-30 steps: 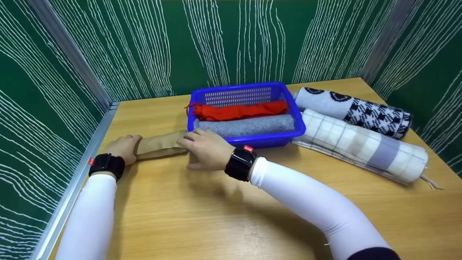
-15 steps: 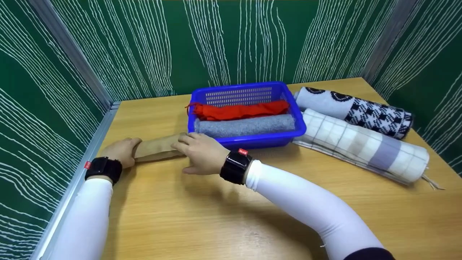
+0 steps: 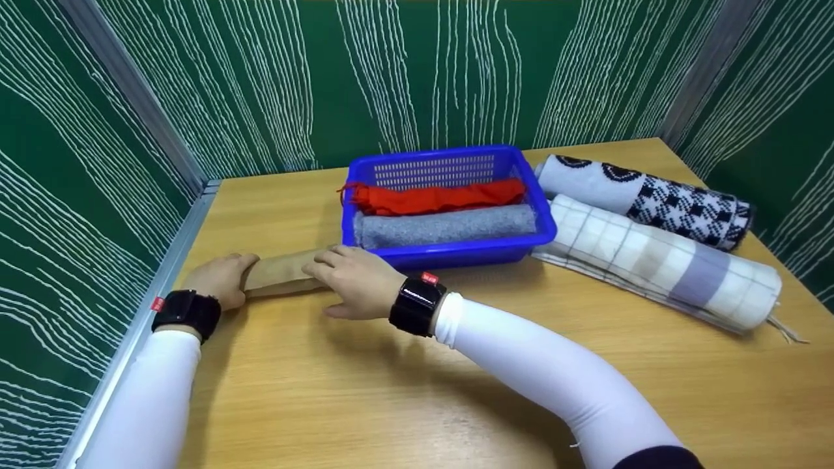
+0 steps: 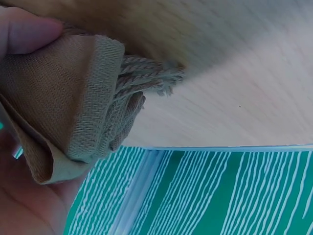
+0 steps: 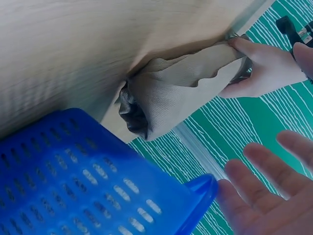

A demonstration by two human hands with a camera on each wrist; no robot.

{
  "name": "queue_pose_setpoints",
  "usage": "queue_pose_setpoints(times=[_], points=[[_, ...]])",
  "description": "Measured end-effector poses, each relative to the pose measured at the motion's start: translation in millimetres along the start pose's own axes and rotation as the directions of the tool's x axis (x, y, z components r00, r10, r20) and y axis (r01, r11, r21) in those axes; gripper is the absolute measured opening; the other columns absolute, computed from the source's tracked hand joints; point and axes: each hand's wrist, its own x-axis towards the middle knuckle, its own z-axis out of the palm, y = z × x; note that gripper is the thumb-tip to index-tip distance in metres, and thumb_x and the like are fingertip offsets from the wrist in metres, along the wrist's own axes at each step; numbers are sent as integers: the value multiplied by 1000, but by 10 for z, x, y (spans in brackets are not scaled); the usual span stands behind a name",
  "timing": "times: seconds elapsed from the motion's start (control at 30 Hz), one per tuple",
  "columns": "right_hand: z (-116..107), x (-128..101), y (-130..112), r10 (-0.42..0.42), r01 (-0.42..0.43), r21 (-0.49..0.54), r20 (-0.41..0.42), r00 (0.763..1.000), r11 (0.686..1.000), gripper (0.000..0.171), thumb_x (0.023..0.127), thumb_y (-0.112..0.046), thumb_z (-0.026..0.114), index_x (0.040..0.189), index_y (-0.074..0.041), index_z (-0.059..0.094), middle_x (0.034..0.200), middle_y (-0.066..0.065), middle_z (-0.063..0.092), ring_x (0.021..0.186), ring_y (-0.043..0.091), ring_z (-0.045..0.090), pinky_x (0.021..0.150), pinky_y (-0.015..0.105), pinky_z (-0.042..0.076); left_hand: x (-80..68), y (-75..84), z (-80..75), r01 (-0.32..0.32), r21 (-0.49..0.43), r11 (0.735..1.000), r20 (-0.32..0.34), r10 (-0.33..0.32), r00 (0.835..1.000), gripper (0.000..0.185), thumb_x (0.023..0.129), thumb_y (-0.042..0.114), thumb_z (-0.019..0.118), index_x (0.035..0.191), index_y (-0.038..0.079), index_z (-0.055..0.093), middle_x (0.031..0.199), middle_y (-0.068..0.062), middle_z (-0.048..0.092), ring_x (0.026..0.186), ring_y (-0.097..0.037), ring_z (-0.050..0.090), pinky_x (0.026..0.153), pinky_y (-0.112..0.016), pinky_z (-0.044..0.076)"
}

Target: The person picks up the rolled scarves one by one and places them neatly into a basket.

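Count of items on the table:

- Rolled cloths — five in all: one tan roll near the left edge, one red roll and one grey roll inside the basket, one black-and-white patterned roll and one pale checked roll toward the right edge.
- Blue plastic basket — one, at the back edge, mid-table.
- Hands — two: left hand, right hand.
- Black wrist units — two.

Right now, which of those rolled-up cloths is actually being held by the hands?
The tan rolled cloth left of the blue plastic basket: the left hand grips one end. The other rolls lie untouched.
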Motion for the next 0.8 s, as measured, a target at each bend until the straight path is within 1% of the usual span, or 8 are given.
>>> queue_pose_setpoints(times=[0.2,0.33,0.6,0.7,0.8], points=[[45,53,-45,-27,27,2,-8,1000,1000,77,94,-44,84,157,-10,54,152,12,64,144,32,58,125,44,45,-52,4,2,-15,1,1000,-4,15,1000,75,74,-5,76,147,2,59,138,-33,67,122,-56,66,104,-71,53],[93,87,-85,-43,43,5,-6,999,999,78,94,-44,83,158,-10,53,153,12,62,144,30,58,126,41,43,-70,-4,18,-12,-1,1000,9,12,1000,76,74,-6,75,148,1,58,140,-32,66,125,-56,65,105,-71,52],[219,145,-135,-24,24,9,-2,1000,1000,79,97,-44,80,161,-9,48,158,14,57,148,31,55,128,42,42,-110,-26,36,-44,-7,999,4,44,999,76,72,-6,76,145,1,59,135,-29,69,124,-51,67,107,-67,53],[302,170,-144,-24,24,-4,0,1000,1000,79,98,-44,78,161,-7,46,157,15,57,147,32,55,128,43,42,-132,-21,34,-43,-5,999,9,43,999,74,72,-6,77,145,2,61,136,-29,69,125,-52,66,107,-68,52],[387,183,-133,2,-1,-12,25,1000,1000,80,99,-45,77,161,-7,45,159,16,56,149,34,53,129,44,41,-149,5,23,-43,-3,999,16,43,999,73,74,-6,76,145,3,62,139,-29,68,128,-53,65,109,-69,52]])
